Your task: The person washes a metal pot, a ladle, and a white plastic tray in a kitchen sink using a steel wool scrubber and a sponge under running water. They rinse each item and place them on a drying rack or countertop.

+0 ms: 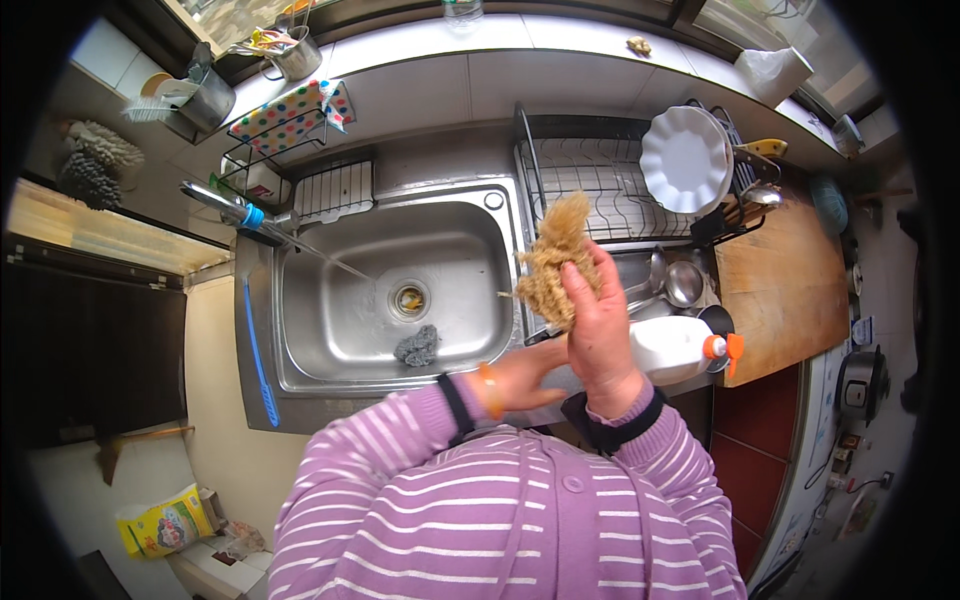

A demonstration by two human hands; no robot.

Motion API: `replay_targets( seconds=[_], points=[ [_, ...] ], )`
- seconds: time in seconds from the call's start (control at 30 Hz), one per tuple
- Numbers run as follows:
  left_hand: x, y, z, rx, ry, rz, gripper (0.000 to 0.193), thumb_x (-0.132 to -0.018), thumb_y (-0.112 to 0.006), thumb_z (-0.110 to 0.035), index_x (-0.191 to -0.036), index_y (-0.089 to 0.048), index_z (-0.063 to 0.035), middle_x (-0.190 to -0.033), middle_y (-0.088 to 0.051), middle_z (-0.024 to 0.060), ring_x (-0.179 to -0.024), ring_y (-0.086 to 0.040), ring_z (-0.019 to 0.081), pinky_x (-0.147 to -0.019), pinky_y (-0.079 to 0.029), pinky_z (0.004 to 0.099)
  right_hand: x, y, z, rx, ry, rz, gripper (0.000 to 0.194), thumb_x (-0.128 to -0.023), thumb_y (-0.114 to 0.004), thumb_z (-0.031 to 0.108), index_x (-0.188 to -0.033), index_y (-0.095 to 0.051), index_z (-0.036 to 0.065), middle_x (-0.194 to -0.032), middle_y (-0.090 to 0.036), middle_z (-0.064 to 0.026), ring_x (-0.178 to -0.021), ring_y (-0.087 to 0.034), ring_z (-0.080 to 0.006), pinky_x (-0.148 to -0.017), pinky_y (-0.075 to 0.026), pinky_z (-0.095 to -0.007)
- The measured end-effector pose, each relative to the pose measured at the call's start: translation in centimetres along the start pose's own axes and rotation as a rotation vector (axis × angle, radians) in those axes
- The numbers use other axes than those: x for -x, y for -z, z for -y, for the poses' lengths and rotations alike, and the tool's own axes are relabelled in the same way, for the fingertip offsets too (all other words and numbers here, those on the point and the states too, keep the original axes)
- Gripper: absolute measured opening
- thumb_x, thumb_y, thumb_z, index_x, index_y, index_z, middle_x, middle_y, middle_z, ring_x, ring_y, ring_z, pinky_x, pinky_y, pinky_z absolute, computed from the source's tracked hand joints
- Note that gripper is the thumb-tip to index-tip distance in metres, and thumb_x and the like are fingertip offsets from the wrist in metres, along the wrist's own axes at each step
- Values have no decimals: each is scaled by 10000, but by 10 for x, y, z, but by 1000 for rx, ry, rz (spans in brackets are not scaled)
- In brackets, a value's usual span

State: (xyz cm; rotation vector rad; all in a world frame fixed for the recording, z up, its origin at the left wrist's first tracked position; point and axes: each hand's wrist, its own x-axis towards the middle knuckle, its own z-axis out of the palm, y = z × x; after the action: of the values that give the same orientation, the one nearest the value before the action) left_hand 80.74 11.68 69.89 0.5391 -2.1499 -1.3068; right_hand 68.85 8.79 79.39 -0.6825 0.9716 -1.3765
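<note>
My right hand (pixel 600 330) holds a clump of tan, fibrous scrubbing material (pixel 555 262), perhaps a loofah, over the right rim of the sink. Below and left of it is my left hand (pixel 521 375), its fingers apart and partly hidden by the right wrist; nothing shows in it. In the stainless steel sink (pixel 337 292) lies a grey scouring pad (pixel 417 346), near the drain (pixel 410 300), where yellowish scraps sit. Water runs from the faucet (pixel 244 214) into the basin. A white bottle with an orange cap (pixel 670 349) lies beside my right wrist.
Behind the right hand stands a black dish rack (pixel 529 157) with white scalloped plates (pixel 686 160). Ladles (pixel 684 283) lie in front of it. At the right is a wooden board (pixel 784 277); a blue long-handled brush or stick (pixel 260 360) lies along the counter's left edge.
</note>
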Motion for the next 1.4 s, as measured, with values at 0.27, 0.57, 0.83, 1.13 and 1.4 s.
replay_targets(
  seconds=[0.27,0.57,0.83,1.13,1.4],
  points=[
    [20,130,114,335,795,-486,185,-894,-614,-177,-974,-634,-12,-888,-679,55,-756,-659,127,-652,-530,253,10,19,-110,1492,84,471,375,-785,-611,76,-1156,-577,116,-940,-549,-131,-889,-567,-332,-766,-492,-418],
    [-113,91,183,222,958,-516,393,-738,-786,-359,-884,-643,-24,-792,-685,116,-644,-674,202,-636,-542,321,21,35,-113,1376,-62,475,370,-812,-606,106,-1179,-559,99,-962,-535,-138,-926,-561,-336,-783,-482,-413],
    [-129,92,197,-338,865,-379,122,-712,-651,-160,-769,-625,-55,-802,-667,184,-811,-654,352,-742,-518,396,16,52,-107,1287,-30,345,375,-805,-610,95,-1176,-548,99,-976,-549,-140,-940,-569,-341,-787,-483,-408],
    [-106,81,201,107,834,-727,284,-712,-724,-241,-695,-509,-56,-619,-567,74,-573,-553,195,-586,-478,338,12,71,-104,1181,36,225,353,-829,-623,102,-1176,-559,85,-975,-574,-155,-912,-578,-343,-785,-483,-383],
    [-26,101,226,357,594,-1112,288,-813,-571,-87,-1091,-533,-22,-911,-675,121,-798,-637,151,-740,-502,301,17,69,-100,1135,35,160,347,-827,-624,102,-1169,-565,101,-1005,-576,-157,-949,-572,-348,-812,-476,-389]
  ],
)
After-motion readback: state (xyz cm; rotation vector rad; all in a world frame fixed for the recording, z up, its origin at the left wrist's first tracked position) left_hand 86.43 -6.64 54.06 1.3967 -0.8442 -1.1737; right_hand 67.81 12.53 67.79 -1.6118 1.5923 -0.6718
